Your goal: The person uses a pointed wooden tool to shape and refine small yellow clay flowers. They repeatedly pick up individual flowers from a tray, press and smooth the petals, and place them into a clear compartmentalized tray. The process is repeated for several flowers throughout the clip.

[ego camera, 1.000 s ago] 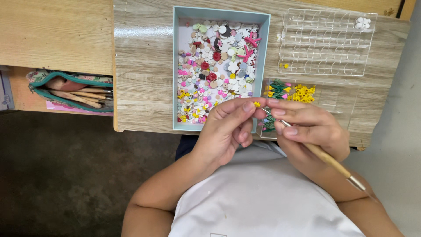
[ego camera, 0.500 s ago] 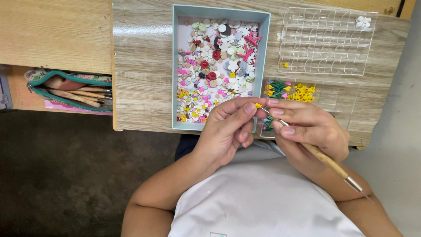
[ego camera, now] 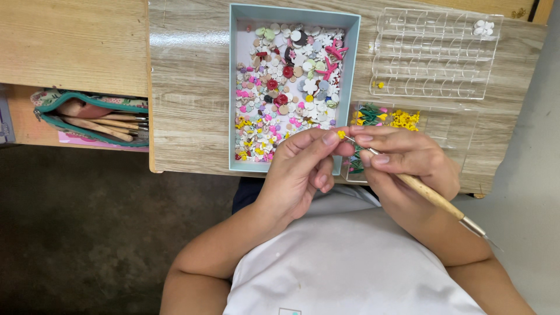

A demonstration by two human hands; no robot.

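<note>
The left hand (ego camera: 300,175) pinches a tiny yellow flower (ego camera: 340,135) just above the table's near edge, the right hand (ego camera: 408,166) grips a thin wooden stick (ego camera: 429,195) touching it, so poking must be gentle.

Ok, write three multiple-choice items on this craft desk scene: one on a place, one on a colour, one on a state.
1. Where is the clear compartment organiser?
A. Right of the tray
B. Left of the tray
C. On the floor

2. What colour is the tiny piece at the tool's tip?
A. Blue
B. Yellow
C. Black

3. How is the pencil pouch on the shelf?
A. Zipped shut
B. Upside down
C. Open

Answers: 1 A, it lies right of the light blue tray. 2 B, the left hand pinches a yellow piece against the wooden-handled tool in the right hand. 3 C, wooden handles show inside.
</note>
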